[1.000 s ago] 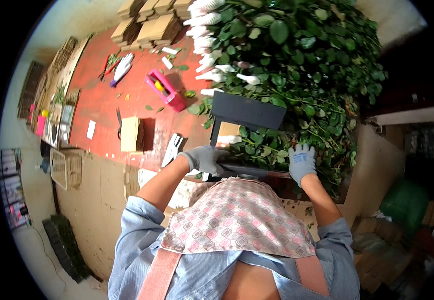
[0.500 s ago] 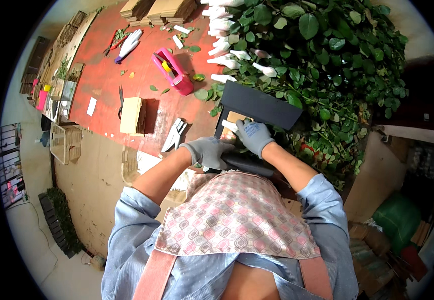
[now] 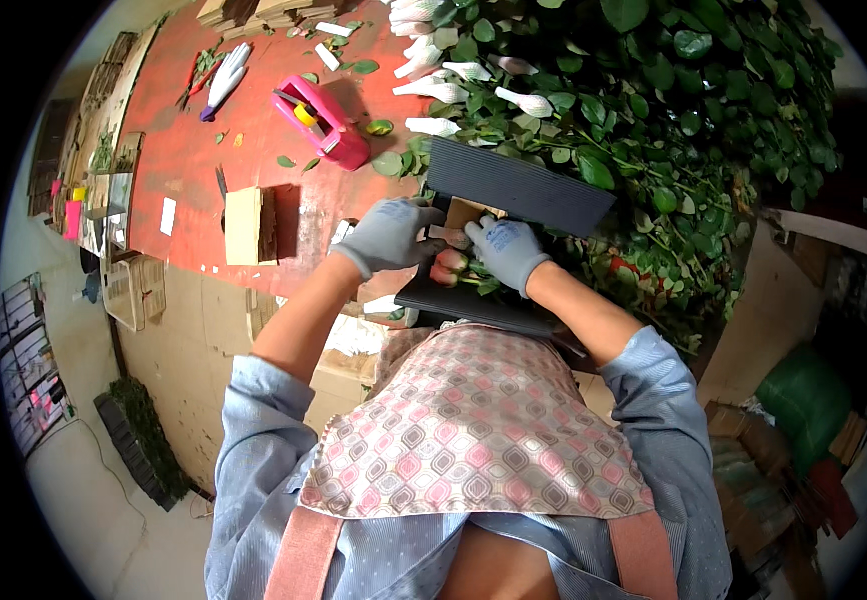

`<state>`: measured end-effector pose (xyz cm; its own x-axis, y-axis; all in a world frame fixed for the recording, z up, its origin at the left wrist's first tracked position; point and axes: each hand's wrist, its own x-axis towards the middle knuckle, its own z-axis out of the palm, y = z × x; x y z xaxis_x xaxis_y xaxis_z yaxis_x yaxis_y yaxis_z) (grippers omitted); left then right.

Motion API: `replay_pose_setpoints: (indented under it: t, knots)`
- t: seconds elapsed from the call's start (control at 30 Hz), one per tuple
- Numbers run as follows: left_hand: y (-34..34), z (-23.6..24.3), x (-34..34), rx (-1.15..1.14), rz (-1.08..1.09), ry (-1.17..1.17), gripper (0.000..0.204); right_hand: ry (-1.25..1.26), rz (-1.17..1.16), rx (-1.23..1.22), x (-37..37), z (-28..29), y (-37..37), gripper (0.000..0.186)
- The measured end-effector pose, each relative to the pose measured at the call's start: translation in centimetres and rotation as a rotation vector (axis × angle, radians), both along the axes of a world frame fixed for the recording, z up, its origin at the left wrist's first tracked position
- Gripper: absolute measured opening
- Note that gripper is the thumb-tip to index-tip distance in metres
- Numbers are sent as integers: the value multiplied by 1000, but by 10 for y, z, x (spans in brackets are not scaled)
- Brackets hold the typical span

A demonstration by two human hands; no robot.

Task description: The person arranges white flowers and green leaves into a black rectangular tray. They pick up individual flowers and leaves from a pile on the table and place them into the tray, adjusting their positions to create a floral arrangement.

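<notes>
A dark ridged, hinged holder [image 3: 519, 185] lies open before me, with a cardboard piece [image 3: 467, 210], pink roses [image 3: 447, 268] and leafy stems inside. My left hand [image 3: 386, 238], gloved in grey, has its fingers closed at the holder's left side, around something partly hidden near the upper rose. My right hand [image 3: 506, 252], also gloved, curls its fingers just right of that rose; what is in them is hidden. Beyond the holder, roses in white sleeves [image 3: 439, 90] lie in a row under a mass of leaves [image 3: 674, 130].
On the red table [image 3: 184, 170] are a pink tape dispenser [image 3: 339, 145], a cardboard stack [image 3: 244, 225], dark scissors [image 3: 222, 180], a white glove [image 3: 224, 85], red shears [image 3: 194, 80] and more cardboard [image 3: 269, 15]. A plastic crate [image 3: 132, 290] sits at left, a green sack [image 3: 799, 400] at right.
My left hand has moved up and left from the holder's near flap. My right hand came left from the stems into the holder, then shifted slightly. Pink rose heads now show.
</notes>
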<state>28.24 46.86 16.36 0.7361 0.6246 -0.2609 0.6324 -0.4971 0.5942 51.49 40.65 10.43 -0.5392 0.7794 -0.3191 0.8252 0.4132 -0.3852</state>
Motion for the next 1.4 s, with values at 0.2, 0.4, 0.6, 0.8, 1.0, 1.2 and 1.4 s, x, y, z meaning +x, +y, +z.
replay_pose_setpoints:
  t: [0.2, 0.4, 0.6, 0.8, 1.0, 1.2, 1.4]
  knots:
    - [-3, -51, 7, 299, -186, 239, 18, -3, 18, -13, 3, -13, 3, 19]
    - [15, -44, -45, 346, 152, 231, 22, -34, 30, -6, -5, -7, 3, 22]
    - [-7, 56, -39, -148, 0, 328, 51, -94, 82, -20, -10, 7, -1, 26]
    - [-49, 43, 15, -295, -197, 83, 98, 76, -46, -42, -9, 2, -4, 27]
    - [-44, 7, 19, -326, -314, 51, 87, -24, -20, -80, -9, 13, -8, 34]
    - [-50, 1, 14, -274, -332, 123, 53, 323, -53, 683, 8, 190, 42, 43]
    - [-40, -2, 22, -352, -422, 120, 37, 114, -692, 891, 115, 272, 171, 21]
